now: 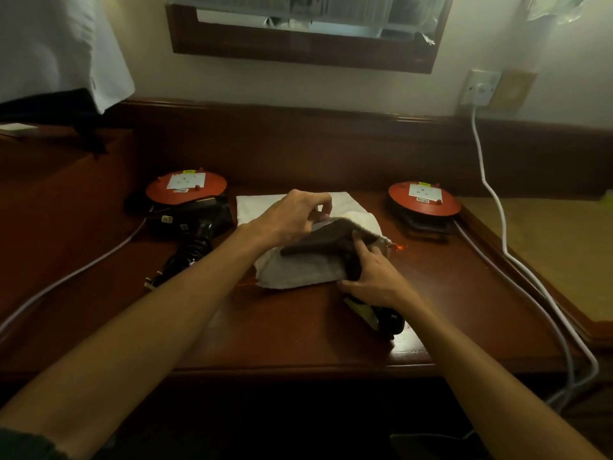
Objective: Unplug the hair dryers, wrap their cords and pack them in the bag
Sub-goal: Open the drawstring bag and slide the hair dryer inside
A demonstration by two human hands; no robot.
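At the centre of the frame a dark hair dryer (335, 240) is going into a white cloth bag (298, 270) that lies on the wooden surface (298, 327). The right hand (371, 277) clasps the dryer where the handle meets the body, fingers curled around it. The left hand (295, 214) pinches the upper edge of the bag's mouth and lifts it, fingers bent on the fabric.

The dryer's long axis runs from lower right to upper left, so the bag lies to the upper left of the right grip, and the push would go that way. The left hand is nearer the opening and the right hand nearer the dryer's tail, where a dark bundle, probably its cord (381, 317), trails toward the lower right.

A second hair dryer (195, 234) lies at centre left, beside an orange cord reel (185, 187); another reel (424, 197) sits at centre right. A folded white cloth (262, 204) lies behind the bag.
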